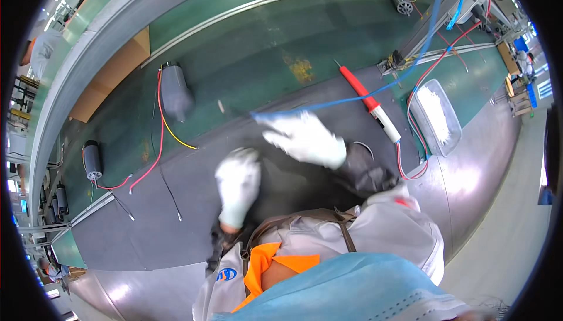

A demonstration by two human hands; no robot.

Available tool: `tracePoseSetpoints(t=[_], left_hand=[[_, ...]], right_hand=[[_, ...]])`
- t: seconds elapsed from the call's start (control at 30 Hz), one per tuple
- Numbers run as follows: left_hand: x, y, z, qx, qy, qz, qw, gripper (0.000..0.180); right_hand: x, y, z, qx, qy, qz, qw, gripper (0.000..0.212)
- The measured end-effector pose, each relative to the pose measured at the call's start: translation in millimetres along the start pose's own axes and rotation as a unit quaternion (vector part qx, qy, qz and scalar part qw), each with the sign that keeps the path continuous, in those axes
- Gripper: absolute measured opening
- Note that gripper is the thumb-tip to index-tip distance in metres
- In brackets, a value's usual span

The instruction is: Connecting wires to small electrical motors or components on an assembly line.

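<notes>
Both hands wear white gloves over the dark grey mat. My right hand [302, 138], slightly smeared by motion, is closed with its fingers along the end of a thin blue hose [340, 104]. Just past its fingertips are a faint dark streak and a small pale piece [221, 106], both too blurred to name. My left hand [237, 180] is curled close to my body, also blurred; whatever it may hold is hidden. Beyond the hands, to the left, a grey cylindrical motor [174, 89] lies on the green surface, its lower end blurred. Red, yellow and black wires trail from it.
A red-and-white test probe [369, 104] lies right of my hands, its red cable looping beside a clear bin [437, 118] of white pieces. Another motor [92, 159] stands at left, and one [401, 0] at far right. Cardboard [114, 77] leans at the back left.
</notes>
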State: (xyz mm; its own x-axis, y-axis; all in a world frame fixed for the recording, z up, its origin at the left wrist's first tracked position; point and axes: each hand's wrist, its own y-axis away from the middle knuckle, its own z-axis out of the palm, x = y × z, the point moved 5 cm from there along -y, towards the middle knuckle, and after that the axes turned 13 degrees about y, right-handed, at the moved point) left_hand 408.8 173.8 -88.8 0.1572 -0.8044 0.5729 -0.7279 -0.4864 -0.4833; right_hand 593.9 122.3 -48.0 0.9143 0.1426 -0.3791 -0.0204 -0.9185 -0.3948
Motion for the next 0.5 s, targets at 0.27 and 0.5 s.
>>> tracePoseSetpoints(t=[0.27, 0.5], left_hand=[[74, -78, 145, -0.177, 0.074, 0.121, 0.974, 0.047], [-8, -103, 126, 0.002, 0.122, -0.021, 0.992, 0.045]], right_hand=[[212, -197, 19, 0.005, 0.024, 0.173, 0.985, 0.045], [508, -188, -44, -0.112, 0.275, 0.342, 0.892, 0.039]])
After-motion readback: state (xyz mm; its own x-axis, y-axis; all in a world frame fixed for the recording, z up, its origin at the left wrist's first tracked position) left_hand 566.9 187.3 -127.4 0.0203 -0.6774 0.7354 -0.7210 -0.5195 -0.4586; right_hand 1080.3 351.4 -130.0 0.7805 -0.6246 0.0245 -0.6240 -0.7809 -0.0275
